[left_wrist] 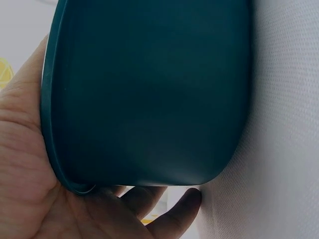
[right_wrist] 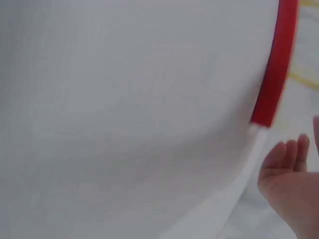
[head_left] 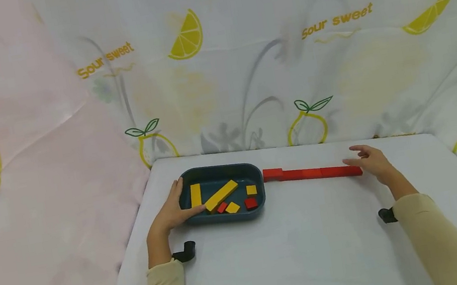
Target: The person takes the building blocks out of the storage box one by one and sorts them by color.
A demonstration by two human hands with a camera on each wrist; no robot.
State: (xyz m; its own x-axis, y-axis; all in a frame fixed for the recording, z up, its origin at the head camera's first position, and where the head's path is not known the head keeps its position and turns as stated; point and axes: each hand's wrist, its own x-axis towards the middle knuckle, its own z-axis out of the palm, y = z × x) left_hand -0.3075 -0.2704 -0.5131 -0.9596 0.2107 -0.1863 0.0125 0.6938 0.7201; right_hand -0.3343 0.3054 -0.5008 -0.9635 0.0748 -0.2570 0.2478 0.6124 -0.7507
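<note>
My left hand (head_left: 172, 212) grips the left end of a dark teal tray (head_left: 225, 217), its thumb at the near side and its fingers round the left end. In the left wrist view the tray's wall (left_wrist: 149, 89) fills most of the picture. Inside lie a long yellow block (head_left: 221, 195), another yellow bar (head_left: 195, 196), small yellow pieces (head_left: 251, 189) and small red pieces (head_left: 251, 203). Right of the tray, red blocks (head_left: 306, 174) stand end to end in a row. By the row's right end, my right hand (head_left: 373, 162) hovers with loosely spread fingers, holding nothing.
A white cloth covers the table (head_left: 301, 251). Behind it hangs a lemon-print curtain (head_left: 239, 70), which also runs down the left side. A dark wrist strap (head_left: 185, 252) shows by the left sleeve, another (head_left: 387, 215) by the right.
</note>
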